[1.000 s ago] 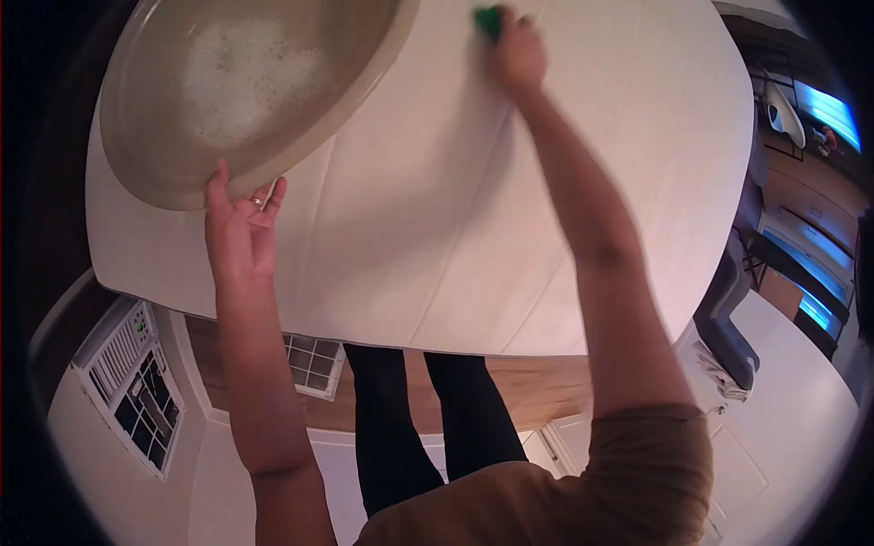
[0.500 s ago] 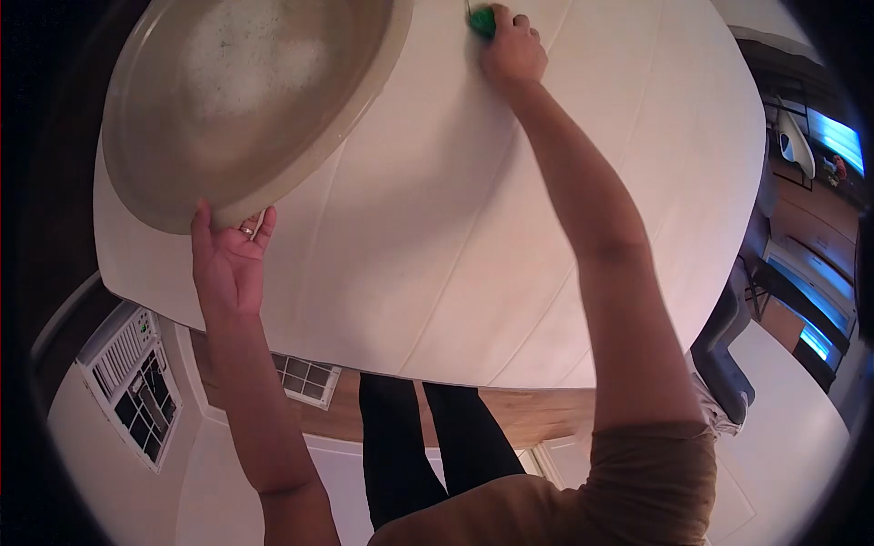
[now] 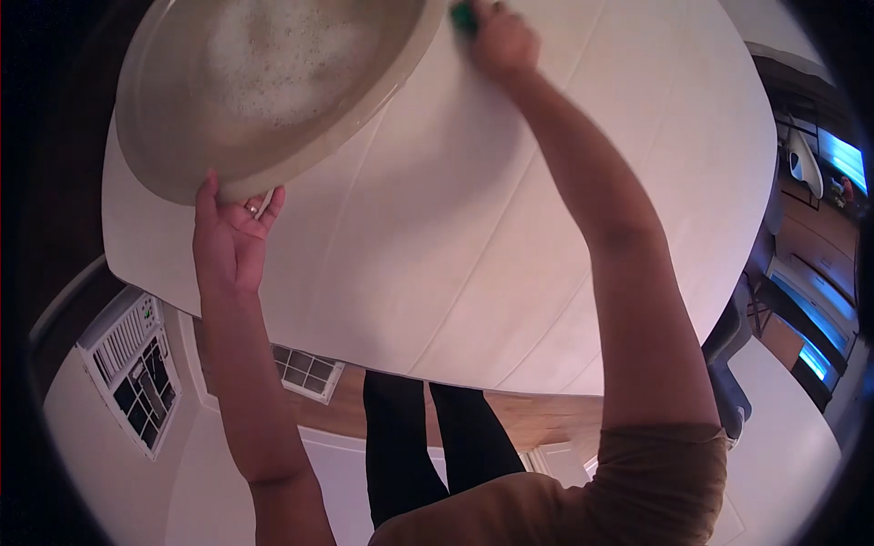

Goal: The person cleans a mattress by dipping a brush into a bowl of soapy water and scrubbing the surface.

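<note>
My left hand [image 3: 238, 227] grips the near rim of a large beige basin [image 3: 173, 168], thumb over the edge and fingers underneath. A ring shows on one finger. Cloudy water topped with white foam [image 3: 282, 64] lies in the basin, whose far side is cut off by the view. My right hand [image 3: 506, 44], blurred, is closed round a small green sponge-like thing [image 3: 464, 18] at the top, right of the basin. Its exact kind is hard to make out. That hand is over the white tabletop [image 3: 437, 255]; whether the green thing touches it, I cannot tell.
The tabletop has long faint seams and a rounded near edge, with my legs [image 3: 396, 437] below it. A white grille-fronted unit [image 3: 137, 373] stands at lower left, and another white grid [image 3: 309, 373] sits near the floor. A dark chair [image 3: 728, 364] is at the right.
My right hand has moved slightly left and up with the green thing. The basin and my left hand appear higher and further right in view; the foam shows more bubbles.
</note>
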A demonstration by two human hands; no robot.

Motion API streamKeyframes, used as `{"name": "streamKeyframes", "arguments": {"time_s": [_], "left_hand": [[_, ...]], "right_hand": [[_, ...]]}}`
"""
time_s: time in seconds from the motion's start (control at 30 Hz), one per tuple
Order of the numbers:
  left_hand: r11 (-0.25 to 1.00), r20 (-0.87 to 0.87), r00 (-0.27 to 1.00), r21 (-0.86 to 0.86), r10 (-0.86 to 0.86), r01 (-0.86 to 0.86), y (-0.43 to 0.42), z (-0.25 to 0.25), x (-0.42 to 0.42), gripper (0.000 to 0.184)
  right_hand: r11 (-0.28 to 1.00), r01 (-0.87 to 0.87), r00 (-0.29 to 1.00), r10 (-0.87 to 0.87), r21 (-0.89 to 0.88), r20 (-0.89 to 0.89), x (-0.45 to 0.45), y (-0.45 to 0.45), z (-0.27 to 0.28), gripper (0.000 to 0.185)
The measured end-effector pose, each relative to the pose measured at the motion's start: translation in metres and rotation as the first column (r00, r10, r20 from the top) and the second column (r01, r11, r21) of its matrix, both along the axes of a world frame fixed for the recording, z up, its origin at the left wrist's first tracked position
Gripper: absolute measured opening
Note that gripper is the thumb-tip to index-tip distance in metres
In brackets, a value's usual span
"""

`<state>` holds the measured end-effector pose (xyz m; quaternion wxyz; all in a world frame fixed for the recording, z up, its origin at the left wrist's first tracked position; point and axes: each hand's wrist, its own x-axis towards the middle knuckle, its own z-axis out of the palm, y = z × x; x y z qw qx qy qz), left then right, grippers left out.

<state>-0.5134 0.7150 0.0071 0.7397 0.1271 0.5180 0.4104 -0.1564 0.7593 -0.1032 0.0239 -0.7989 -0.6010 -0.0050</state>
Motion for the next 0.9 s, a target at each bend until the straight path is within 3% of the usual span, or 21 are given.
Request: {"name": "streamKeyframes", "arguments": {"time_s": [0.03,0.1,0.13,0.2,0.27,0.3,0.37,0.4,0.43,0.47,0.5,0.53,0.57,0.63,0.67,0.7,0.73,0.77,0.8,0.83,0.9], "left_hand": [[0.999,0.024,1.0,0.029,-0.014,0.013,-0.001,-0.002,-0.001,0.045],[1.0,0.008,1.0,0.001,-0.013,0.013,-0.004,-0.004,-0.003,0.046],[1.0,0.008,1.0,0.01,-0.007,0.007,0.0,-0.002,-0.002,0.046],[1.0,0.027,1.0,-0.004,0.005,-0.005,0.001,-0.002,-0.003,0.046],[1.0,0.041,0.999,-0.013,0.015,-0.015,0.001,0.002,0.0,0.047],[1.0,0.04,0.999,-0.005,0.002,-0.002,0.001,0.002,0.0,0.047],[1.0,0.035,0.999,-0.008,-0.013,0.014,0.004,0.001,-0.001,0.047],[1.0,0.043,0.999,-0.016,-0.017,0.018,0.006,0.001,-0.003,0.048],[0.999,0.056,0.998,-0.032,-0.022,0.024,0.003,-0.002,-0.005,0.048],[0.999,0.061,0.998,-0.044,-0.022,0.025,0.002,-0.004,-0.003,0.048],[0.999,0.072,0.996,0.002,-0.05,0.05,0.002,-0.005,-0.003,0.048],[0.997,0.077,0.994,0.043,-0.074,0.071,-0.002,-0.008,-0.006,0.048],[0.997,0.076,0.995,0.034,-0.071,0.068,-0.007,-0.012,-0.009,0.048],[0.985,0.052,0.988,0.099,-0.148,0.142,-0.016,-0.016,-0.013,0.052],[0.986,0.054,0.988,0.1,-0.142,0.136,-0.024,-0.017,-0.01,0.052],[0.972,-0.205,0.964,0.129,-0.17,0.198,-0.038,-0.018,-0.007,0.051],[0.954,-0.453,0.873,0.137,-0.18,0.268,-0.053,-0.023,-0.008,0.051],[0.914,-0.539,0.816,0.189,-0.208,0.358,-0.072,-0.043,-0.016,0.049],[0.864,-0.621,0.751,0.23,-0.224,0.447,-0.089,-0.06,-0.022,0.047],[0.862,-0.624,0.749,0.233,-0.223,0.45,-0.1,-0.057,-0.023,0.047],[0.658,-0.892,0.406,0.186,-0.197,0.729,-0.126,-0.048,-0.024,0.04]], "right_hand": [[1.0,-0.007,1.0,0.007,-0.007,-0.006,-0.008,0.004,-0.002,0.025],[0.983,0.143,0.983,-0.155,-0.119,-0.099,-0.031,0.004,0.001,0.028],[0.997,0.045,0.978,-0.058,-0.066,-0.201,-0.066,-0.025,0.007,0.031],[0.969,-0.214,0.963,0.188,-0.124,-0.195,-0.155,-0.107,0.013,0.039],[0.824,-0.532,0.803,0.418,-0.195,-0.424,-0.224,-0.183,0.016,0.036],[0.823,-0.534,0.802,0.422,-0.191,-0.423,-0.221,-0.179,0.025,0.036],[0.696,-0.675,0.721,0.551,-0.246,-0.42,-0.205,-0.169,0.028,0.033],[0.799,-0.563,0.743,0.601,0.211,-0.295,-0.174,-0.154,-0.036,0.032],[0.856,-0.506,0.86,0.491,-0.104,-0.141,-0.128,-0.115,-0.007,0.031],[0.895,-0.447,0.894,0.446,0.008,0.046,-0.077,-0.083,-0.014,0.031],[0.969,-0.233,0.963,0.242,-0.087,0.121,-0.039,-0.049,0.004,0.028],[0.994,0.035,0.996,-0.026,-0.107,0.082,-0.009,-0.023,0.012,0.026],[0.993,0.032,0.997,-0.022,-0.116,0.08,-0.016,-0.016,0.024,0.026],[0.945,0.269,0.899,-0.316,-0.187,-0.302,-0.04,-0.013,0.049,0.042],[0.988,0.12,0.979,-0.133,-0.093,-0.154,-0.065,-0.037,0.017,0.024],[0.992,-0.029,0.981,0.004,-0.123,-0.193,-0.114,-0.075,0.006,0.024],[0.97,-0.213,0.977,0.208,-0.119,-0.056,-0.171,-0.122,0.008,0.029],[0.934,-0.351,0.909,0.325,-0.061,-0.26,-0.222,-0.169,-0.011,0.034],[0.834,-0.536,0.815,0.472,-0.127,-0.337,-0.251,-0.207,0.011,0.034],[0.837,-0.534,0.815,0.471,-0.122,-0.336,-0.247,-0.204,0.017,0.034],[0.682,-0.671,0.721,0.508,-0.292,-0.471,-0.227,-0.194,0.024,0.034]]}}
